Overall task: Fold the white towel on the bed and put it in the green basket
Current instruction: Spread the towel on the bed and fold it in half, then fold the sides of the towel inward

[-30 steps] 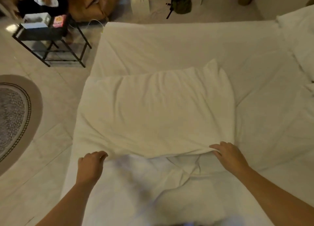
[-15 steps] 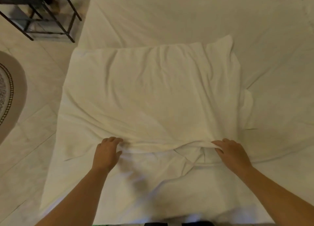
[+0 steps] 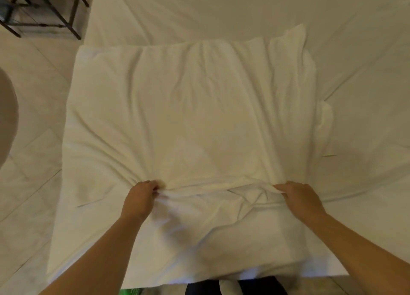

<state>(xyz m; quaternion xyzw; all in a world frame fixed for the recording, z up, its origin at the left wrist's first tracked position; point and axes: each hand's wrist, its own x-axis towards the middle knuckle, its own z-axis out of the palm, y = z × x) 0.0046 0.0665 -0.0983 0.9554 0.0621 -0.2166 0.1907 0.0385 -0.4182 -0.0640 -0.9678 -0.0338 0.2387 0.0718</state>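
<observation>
A large white towel [image 3: 190, 108] lies spread across the near left part of the bed [image 3: 355, 39], its near portion bunched in wrinkles. My left hand [image 3: 139, 198] pinches the towel's near folded edge on the left. My right hand [image 3: 298, 196] grips the same edge on the right. Both hands rest low on the bed, about a towel's half-width apart. A sliver of green [image 3: 131, 291], possibly the basket, shows at the bottom edge under the bed's front.
A black metal-framed side table [image 3: 44, 13] stands on the tiled floor at the top left. Part of a round rug [image 3: 6, 117] shows at the left edge. The bed's left edge drops to the floor near the towel's left side.
My left hand has moved right onto the towel's near edge and closed on it. The view has tilted down and closer to the bed. My right hand kept its hold.
</observation>
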